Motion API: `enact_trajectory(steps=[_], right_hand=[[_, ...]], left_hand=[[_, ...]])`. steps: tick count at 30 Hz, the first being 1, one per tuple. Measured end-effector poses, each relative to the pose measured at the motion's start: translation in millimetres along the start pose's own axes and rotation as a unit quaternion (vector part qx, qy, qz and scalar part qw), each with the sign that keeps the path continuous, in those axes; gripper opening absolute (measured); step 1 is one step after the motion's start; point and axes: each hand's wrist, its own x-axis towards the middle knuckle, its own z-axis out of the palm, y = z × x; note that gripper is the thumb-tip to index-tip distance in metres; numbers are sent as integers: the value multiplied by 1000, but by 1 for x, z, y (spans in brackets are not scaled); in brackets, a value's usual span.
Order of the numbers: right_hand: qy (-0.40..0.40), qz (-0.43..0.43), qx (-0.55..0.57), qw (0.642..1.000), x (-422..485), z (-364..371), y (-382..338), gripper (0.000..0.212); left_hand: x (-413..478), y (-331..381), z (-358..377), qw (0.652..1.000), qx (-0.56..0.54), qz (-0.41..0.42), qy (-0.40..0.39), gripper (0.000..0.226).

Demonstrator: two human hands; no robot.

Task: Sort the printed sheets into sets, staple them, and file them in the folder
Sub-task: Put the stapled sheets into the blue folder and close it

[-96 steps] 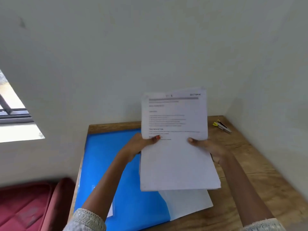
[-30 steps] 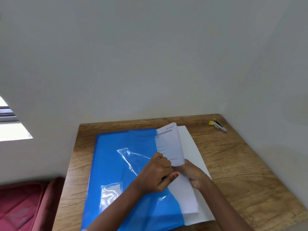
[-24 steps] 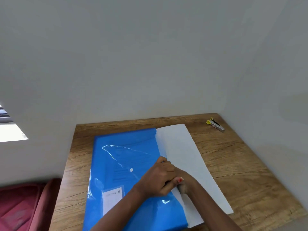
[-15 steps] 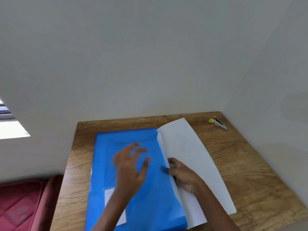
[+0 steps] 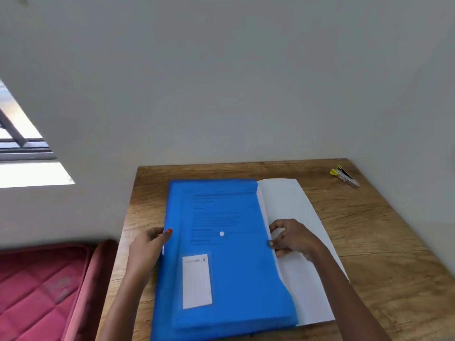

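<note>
Wooden table (image 5: 369,230) in a corner of pale walls, seen from above. On it a translucent blue folder (image 5: 234,291) lies flat, with printed sheets (image 5: 216,217) showing faintly through its cover. It looks light, floppy and slick, and is probably best held by both long edges. The left hand (image 5: 147,247) grips the left edge, thumb on top. The right hand (image 5: 293,238) curls its fingers at the right edge, apparently pinching it. White paper (image 5: 295,205) juts out beneath on the right; whether sheet or flap, I cannot tell. The print is unreadable. A small stapler (image 5: 344,177) lies well apart, near the far corner. Both forearms are cut off at the bottom.
</note>
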Motion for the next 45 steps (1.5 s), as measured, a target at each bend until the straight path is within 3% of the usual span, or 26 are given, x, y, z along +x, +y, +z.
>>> enact_trajectory(steps=[4, 8, 13, 16, 19, 21, 23, 25, 27, 30, 32, 35, 38, 42, 44, 45], right_hand=[[-17, -6, 67, 998, 7, 12, -5, 31], [-51, 0, 86, 995, 12, 16, -9, 41], [-96, 7, 128, 987, 20, 12, -5, 50], [-96, 5, 118, 988, 23, 14, -6, 77], [-77, -4, 83, 994, 17, 14, -9, 64], [-28, -26, 66, 997, 11, 9, -8, 44], [95, -61, 77, 991, 5, -3, -1, 28], [299, -83, 28, 950, -1, -21, 9, 21], [421, -39, -69, 904, -3, -42, 22, 29], [360, 53, -15, 931, -3, -66, 30, 46], [312, 72, 55, 946, -6, -76, 23, 44], [269, 53, 17, 962, -11, -83, -1, 30], [281, -10, -20, 960, -9, -83, -26, 31], [282, -120, -91, 948, -10, -61, -63, 30], [276, -183, -156, 931, -11, -35, -78, 26], [279, -202, -192, 919, -10, -18, -83, 23]], left_hand=[[7, 6, 8, 993, -86, -34, -72, 22], [15, 10, 9, 976, -160, -73, -132, 26], [18, 10, 6, 972, -133, -66, -181, 42], [23, 10, 6, 973, -112, -63, -190, 61], [25, 9, 11, 977, -106, -67, -173, 68], [27, 6, 15, 981, -100, -67, -150, 70], [28, 5, 18, 984, -95, -66, -133, 71], [30, 6, 20, 985, -100, -66, -122, 72], [32, 7, 24, 986, -110, -63, -112, 74], [32, 11, 33, 986, -115, -56, -104, 77], [32, 14, 39, 986, -115, -52, -106, 76], [34, 14, 42, 988, -107, -47, -105, 74], [33, 12, 43, 990, -96, -35, -99, 71], [32, 10, 47, 996, 10, 23, -86, 66], [24, 16, 47, 977, 179, 97, -68, 65], [21, 20, 47, 943, 301, 133, -38, 78]])
